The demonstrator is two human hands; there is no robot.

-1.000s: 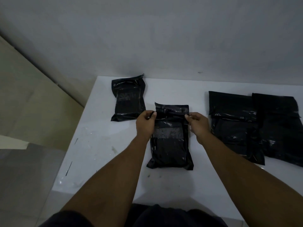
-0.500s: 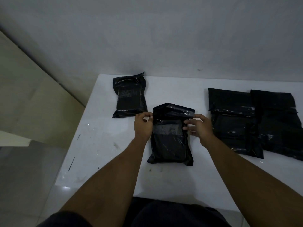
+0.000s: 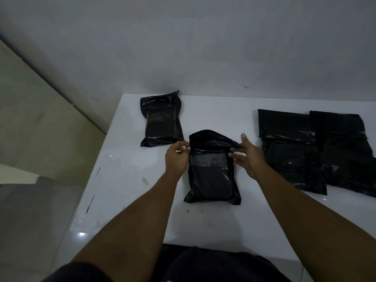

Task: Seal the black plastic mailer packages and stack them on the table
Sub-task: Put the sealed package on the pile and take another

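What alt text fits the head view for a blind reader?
A left hand pinches the top left edge of a black plastic mailer package on a white table, the open right hand at its right edge. Another black mailer lies back left, overlapping mailers at right.

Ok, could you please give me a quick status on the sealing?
Left grip pinches flap left edge; right grip open beside it. Centre mailer flat on table. Nothing in the way.

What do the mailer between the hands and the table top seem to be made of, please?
The centre mailer: thin black plastic film, glossy, judging by its creases and sharp glints. The table: a hard, smooth white top, perhaps laminate or stone; it shows faint reflections and dark scuffs.
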